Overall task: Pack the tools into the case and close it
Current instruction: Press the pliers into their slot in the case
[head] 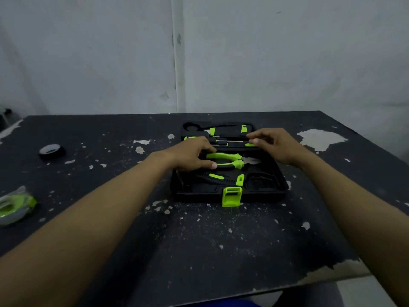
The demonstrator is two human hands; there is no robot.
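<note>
An open black tool case (274, 185) with a green latch (231, 197) lies on the black table (199, 240). Green-and-black pliers (230, 160) sit in its middle. My left hand (188, 155) grips the pliers' handles, thumb underneath. A hammer-like tool with a black-green handle (218, 177) lies in the near slot. Thin screwdrivers (223, 141) lie in the far part. My right hand (273, 144) hovers over the screwdrivers' right end, fingers loosely curled, touching or nearly touching them; I cannot tell whether it pinches one.
A roll of black tape (52, 150) lies at the far left of the table. A green and grey bundle (15, 207) sits at the left edge. The paint is chipped. A grey wall stands behind the table.
</note>
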